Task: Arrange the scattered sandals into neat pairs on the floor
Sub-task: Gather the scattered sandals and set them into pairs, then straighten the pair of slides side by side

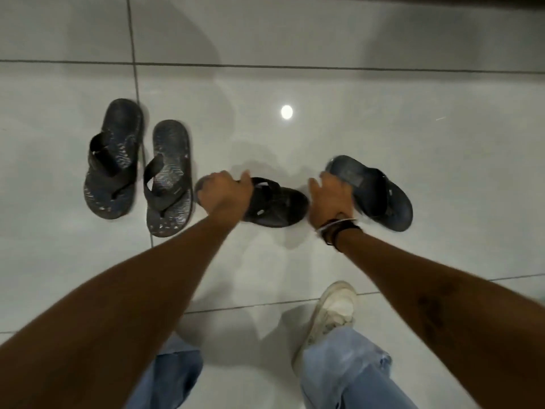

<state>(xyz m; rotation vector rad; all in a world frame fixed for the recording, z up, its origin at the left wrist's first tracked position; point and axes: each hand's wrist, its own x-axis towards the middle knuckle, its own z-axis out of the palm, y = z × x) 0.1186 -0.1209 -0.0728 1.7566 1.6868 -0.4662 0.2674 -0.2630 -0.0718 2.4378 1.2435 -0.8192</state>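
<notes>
Glossy white tiled floor (383, 93). Left hand (225, 194) clamps one dark sandal (274, 203), right hand (331, 199) its mate (374, 191); best turn both parallel beside the finished pair (138, 166).

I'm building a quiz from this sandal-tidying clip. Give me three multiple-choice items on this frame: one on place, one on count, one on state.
1. Where does the flip-flop pair lie?
A. left of the hands
B. right of the hands
C. between the hands

2. How many sandals are in view?
A. two
B. four
C. six

3. What is the right hand doing?
A. hanging free
B. gripping a sandal
C. resting flat on the floor

Answers:
1 A, the pair sits side by side left of the left hand.
2 B, the pair, the black sandal under the left hand, and the blue sandal.
3 B, its fingers close on the blue sandal's end.
</notes>
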